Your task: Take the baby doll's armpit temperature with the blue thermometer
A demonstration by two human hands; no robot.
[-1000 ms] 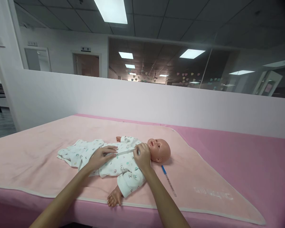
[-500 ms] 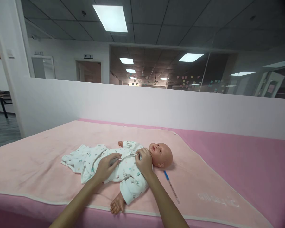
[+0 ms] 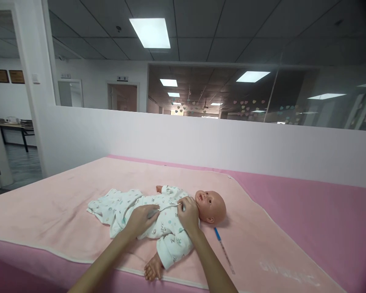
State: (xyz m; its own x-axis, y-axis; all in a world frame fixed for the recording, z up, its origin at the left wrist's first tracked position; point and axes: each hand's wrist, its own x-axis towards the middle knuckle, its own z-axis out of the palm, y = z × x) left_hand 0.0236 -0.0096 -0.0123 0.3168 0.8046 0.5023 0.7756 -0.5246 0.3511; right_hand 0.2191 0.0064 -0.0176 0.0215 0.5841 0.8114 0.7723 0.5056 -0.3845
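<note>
Head view: left hand (image 3: 142, 219) and right hand (image 3: 189, 213) pinch a strip (image 3: 170, 206) over the suit (image 3: 166, 226), running left to right, right hand nearer the doll's head (image 3: 212, 206).

Bald doll (image 3: 211, 206) laid supine, approx. 6–7 o'clock in view, head turned to 3; dressed in wht. outfit (image 3: 165, 223) w/ sm. multicol. prints, lower end spread to 9.
</note>
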